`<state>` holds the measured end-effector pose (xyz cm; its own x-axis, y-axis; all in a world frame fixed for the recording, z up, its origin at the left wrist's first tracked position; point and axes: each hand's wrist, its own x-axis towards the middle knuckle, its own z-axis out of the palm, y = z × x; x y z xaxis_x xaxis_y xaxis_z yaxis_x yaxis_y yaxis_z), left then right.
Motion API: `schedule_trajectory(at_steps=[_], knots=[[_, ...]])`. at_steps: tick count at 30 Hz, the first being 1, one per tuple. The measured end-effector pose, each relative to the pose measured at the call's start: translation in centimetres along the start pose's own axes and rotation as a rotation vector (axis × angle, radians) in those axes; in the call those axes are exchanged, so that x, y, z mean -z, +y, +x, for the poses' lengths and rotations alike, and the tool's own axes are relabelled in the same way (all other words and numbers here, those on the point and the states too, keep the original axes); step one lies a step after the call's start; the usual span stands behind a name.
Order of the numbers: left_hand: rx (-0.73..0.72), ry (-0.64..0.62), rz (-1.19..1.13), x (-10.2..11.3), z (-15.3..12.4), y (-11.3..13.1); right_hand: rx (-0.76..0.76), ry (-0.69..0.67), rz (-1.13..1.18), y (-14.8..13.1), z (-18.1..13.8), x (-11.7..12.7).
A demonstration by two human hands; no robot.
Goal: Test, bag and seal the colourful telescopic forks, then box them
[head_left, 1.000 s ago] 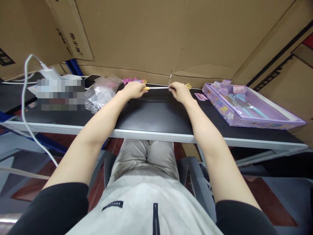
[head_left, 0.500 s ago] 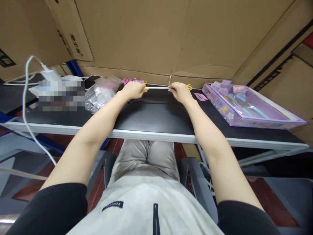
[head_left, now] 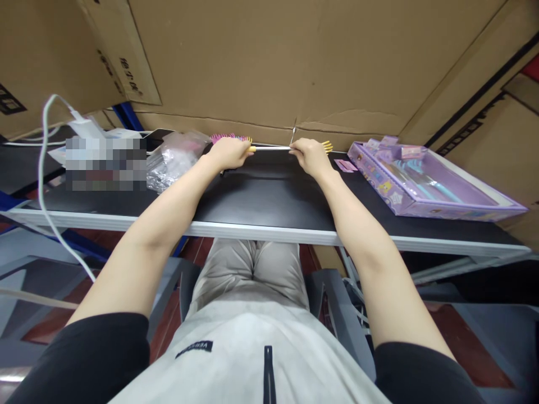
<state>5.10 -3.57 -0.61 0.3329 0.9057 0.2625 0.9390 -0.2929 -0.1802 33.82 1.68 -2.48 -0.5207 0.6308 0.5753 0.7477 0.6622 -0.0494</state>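
Observation:
A thin silver rod with a yellow handle and a small yellow claw at its right end [head_left: 273, 148] is stretched level between both hands at the far edge of the black table [head_left: 269, 196]. My left hand [head_left: 227, 152] is closed around the yellow handle end. My right hand [head_left: 309, 156] is closed on the rod near the claw, whose prongs stick out past my fingers. A pink and multicoloured comb-like piece [head_left: 229, 137] shows just behind my left hand.
A crumpled clear plastic bag [head_left: 174, 159] lies left of my left hand. A purple boxed toy set [head_left: 425, 180] lies at the right, with a small pink card [head_left: 346, 165] beside it. A white charger and cable [head_left: 63, 146] hang at the left. Cardboard boxes [head_left: 269, 62] wall the back.
Both hands have risen very slightly with the rod; otherwise nothing has visibly changed.

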Motion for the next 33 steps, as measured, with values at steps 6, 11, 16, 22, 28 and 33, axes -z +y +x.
schedule_trajectory(at_steps=[6, 11, 16, 22, 28, 33], knots=[[-0.01, -0.015, 0.022, -0.1, -0.1, 0.1, 0.019, -0.005, 0.007, -0.2, 0.0, 0.1], [-0.004, 0.003, -0.02, -0.2, 0.0, -0.1, 0.014, -0.006, 0.007, -0.8, 0.0, 0.5], [0.0, 0.025, -0.044, -0.4, 0.1, -0.1, 0.007, -0.01, 0.011, -1.4, -0.1, 0.9], [0.039, 0.051, -0.119, 0.1, 0.2, -0.7, -0.008, -0.004, 0.016, -2.3, 0.1, 0.7], [0.101, 0.093, -0.189, 0.8, 0.1, -1.7, -0.045, -0.001, -0.009, -3.1, 0.6, 0.5], [0.278, 0.139, -0.227, 0.8, 0.0, -3.0, -0.04, 0.05, -0.003, -2.2, 0.3, 0.4]])
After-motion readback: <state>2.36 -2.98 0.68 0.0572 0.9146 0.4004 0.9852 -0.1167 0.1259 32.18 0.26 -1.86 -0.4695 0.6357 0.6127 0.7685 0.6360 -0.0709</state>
